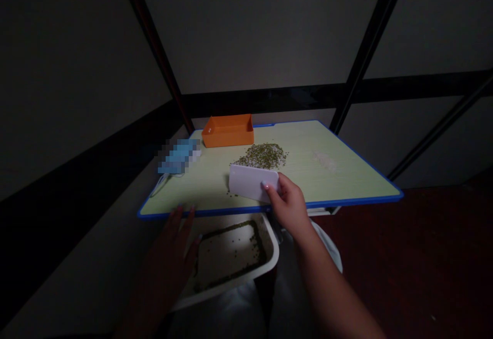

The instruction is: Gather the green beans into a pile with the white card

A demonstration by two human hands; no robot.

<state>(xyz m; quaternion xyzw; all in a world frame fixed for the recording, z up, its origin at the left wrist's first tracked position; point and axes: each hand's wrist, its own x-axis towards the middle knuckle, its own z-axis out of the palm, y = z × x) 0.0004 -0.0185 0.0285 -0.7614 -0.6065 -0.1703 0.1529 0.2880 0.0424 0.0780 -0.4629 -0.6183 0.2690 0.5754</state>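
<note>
My right hand grips a white flat scraper by its right end, thumb on the near face. The scraper stands on its edge on the table, just on my side of a loose pile of small green beans. A few beans lie by its lower left corner. My left hand is in shadow, fingers spread, at the left side of a white bin below the table's front edge. Whether it grips the bin's rim is too dark to see. Green beans line the bin's floor edges.
The light table has a blue rim. An orange open box stands at the back left, and a pixelated blue item with a white cord lies at the left edge. Pale specks lie on the right. Wall panels stand behind.
</note>
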